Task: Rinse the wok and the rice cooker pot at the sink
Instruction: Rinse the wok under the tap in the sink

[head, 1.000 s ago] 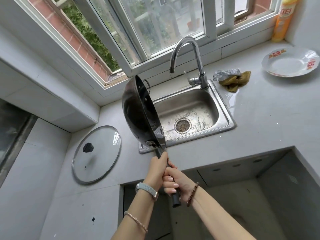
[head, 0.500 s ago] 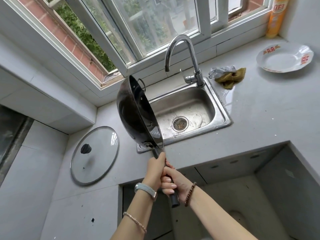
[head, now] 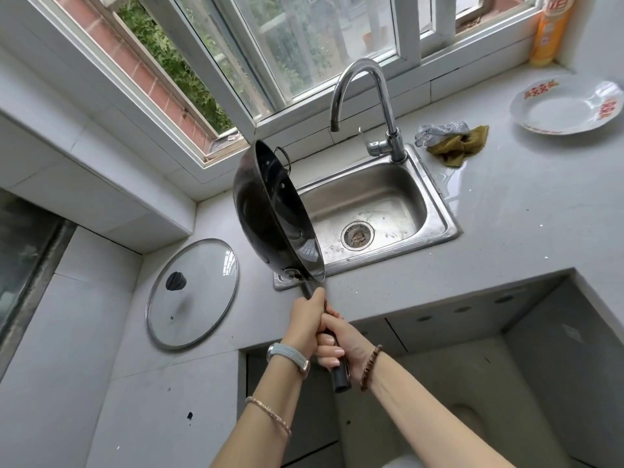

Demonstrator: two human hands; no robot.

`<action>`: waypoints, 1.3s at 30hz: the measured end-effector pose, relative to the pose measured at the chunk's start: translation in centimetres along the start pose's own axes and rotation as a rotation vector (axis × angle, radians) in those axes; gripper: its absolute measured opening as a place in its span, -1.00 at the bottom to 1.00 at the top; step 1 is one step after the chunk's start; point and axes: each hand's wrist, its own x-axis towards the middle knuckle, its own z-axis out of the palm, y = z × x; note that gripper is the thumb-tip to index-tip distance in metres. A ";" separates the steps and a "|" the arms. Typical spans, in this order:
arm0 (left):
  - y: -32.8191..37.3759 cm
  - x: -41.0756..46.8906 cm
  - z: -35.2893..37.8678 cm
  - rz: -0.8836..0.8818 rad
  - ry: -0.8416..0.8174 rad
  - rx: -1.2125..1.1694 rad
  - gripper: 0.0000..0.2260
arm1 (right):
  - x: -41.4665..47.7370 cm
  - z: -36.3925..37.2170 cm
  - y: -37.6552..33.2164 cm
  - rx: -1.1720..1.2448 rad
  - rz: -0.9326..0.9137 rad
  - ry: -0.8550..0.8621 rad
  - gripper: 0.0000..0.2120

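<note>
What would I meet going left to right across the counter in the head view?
glass lid → wok → sink drain → cloth → plate

Grey speckled desk [head: 506, 231], lit by daylight from the white-framed sliding window [head: 304, 45] on the far wall. Red brick ledge [head: 148, 79] and green foliage [head: 158, 45] outside, far left. White tiled step [head: 84, 146] below the window, left. Dark glass panel [head: 20, 251] at left edge. Open recess [head: 472, 383] under desk, near right. Glass lid [head: 196, 298] flat on desk, left. White plate [head: 567, 109] and yellow bottle [head: 550, 32] far right.
</note>
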 end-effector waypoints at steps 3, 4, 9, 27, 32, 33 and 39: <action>0.2 -0.1 0.1 0.015 0.000 0.015 -0.73 | -0.2 0.3 -0.5 -0.016 -0.018 -0.008 -0.67; 0.3 -0.2 0.1 0.020 0.001 0.009 -0.73 | -0.3 0.4 -0.7 -0.022 -0.020 -0.014 -0.67; 1.6 -1.1 -0.4 0.092 0.042 0.026 -0.73 | -0.8 1.3 -1.3 -0.095 -0.045 -0.079 -0.69; 7.5 -7.0 -6.1 0.406 0.209 0.198 -0.69 | -3.8 8.9 -1.0 -0.046 -0.102 -0.376 -0.69; 7.7 -7.3 -5.6 0.429 0.187 0.193 -0.65 | -4.5 8.8 -1.2 -0.077 -0.128 -0.383 -0.70; 7.6 -7.3 -5.5 0.429 0.188 0.198 -0.65 | -4.5 8.7 -1.2 -0.079 -0.125 -0.382 -0.70; 7.3 -7.3 -4.3 0.371 0.149 0.194 -0.67 | -4.9 7.8 -1.5 -0.038 -0.153 -0.322 -0.67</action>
